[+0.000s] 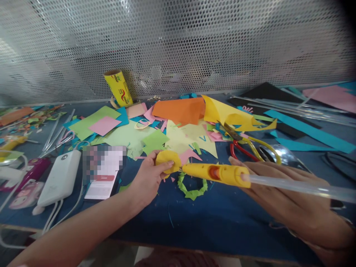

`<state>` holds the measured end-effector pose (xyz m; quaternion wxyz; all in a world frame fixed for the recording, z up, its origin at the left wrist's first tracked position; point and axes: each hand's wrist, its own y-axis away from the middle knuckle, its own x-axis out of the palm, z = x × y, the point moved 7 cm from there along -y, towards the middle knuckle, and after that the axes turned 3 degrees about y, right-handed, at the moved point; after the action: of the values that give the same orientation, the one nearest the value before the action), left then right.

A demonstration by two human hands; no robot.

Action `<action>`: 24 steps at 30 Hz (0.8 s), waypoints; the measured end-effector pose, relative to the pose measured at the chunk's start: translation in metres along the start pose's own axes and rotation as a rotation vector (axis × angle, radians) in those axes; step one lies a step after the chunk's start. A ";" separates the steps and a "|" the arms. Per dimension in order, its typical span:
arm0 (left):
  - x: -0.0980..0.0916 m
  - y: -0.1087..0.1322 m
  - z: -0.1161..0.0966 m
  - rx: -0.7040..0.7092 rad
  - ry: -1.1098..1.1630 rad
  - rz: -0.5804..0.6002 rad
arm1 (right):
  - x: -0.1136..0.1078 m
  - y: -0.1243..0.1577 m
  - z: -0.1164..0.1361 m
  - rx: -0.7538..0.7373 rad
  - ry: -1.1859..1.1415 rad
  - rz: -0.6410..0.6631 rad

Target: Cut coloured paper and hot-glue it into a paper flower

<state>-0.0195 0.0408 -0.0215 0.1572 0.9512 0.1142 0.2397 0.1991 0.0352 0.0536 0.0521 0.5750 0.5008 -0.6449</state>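
With my left hand [146, 181], I am pinching a round, flat piece of yellow paper [166, 157], my thumb pressing on top and my fingers going underneath. I am holding it up over the dark blue table [217, 226]. With my right hand [292, 207], I am holding a yellow plastic glue gun [229, 175]. My fingers are closing around it, but the gun is hiding most of them. A long, clear glue stick [289, 186] is poking out of its back end. The gun's tip is pointing at the edge of the round paper. I cannot tell if they are touching.

A zigzag ring of folded green paper [194, 194] is lying flat on the table, just below the gun. Behind my hands, lots of bright paper scraps are lying in a messy heap, with a big orange paper sheet [178, 111] at the back. Scissors with red and yellow handles [239, 142] are resting near my right hand. A white plastic power bank [59, 178] is sitting off to my left.
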 end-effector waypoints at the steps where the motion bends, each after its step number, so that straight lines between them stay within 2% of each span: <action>1: 0.000 0.000 0.001 -0.002 -0.001 -0.004 | -0.002 -0.002 0.001 0.013 -0.016 -0.010; 8: 0.002 -0.001 0.000 0.017 0.039 0.018 | -0.011 -0.011 0.020 -0.176 0.015 -0.148; 15: 0.000 -0.003 0.000 0.025 0.001 -0.014 | -0.007 -0.012 0.028 -0.296 0.045 -0.148; 24: 0.001 -0.003 0.000 0.029 -0.019 -0.025 | -0.011 -0.018 0.033 -0.287 0.054 -0.147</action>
<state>-0.0189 0.0434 -0.0220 0.1477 0.9541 0.1282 0.2268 0.1688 0.0154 0.0672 0.0727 0.5406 0.6297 -0.5531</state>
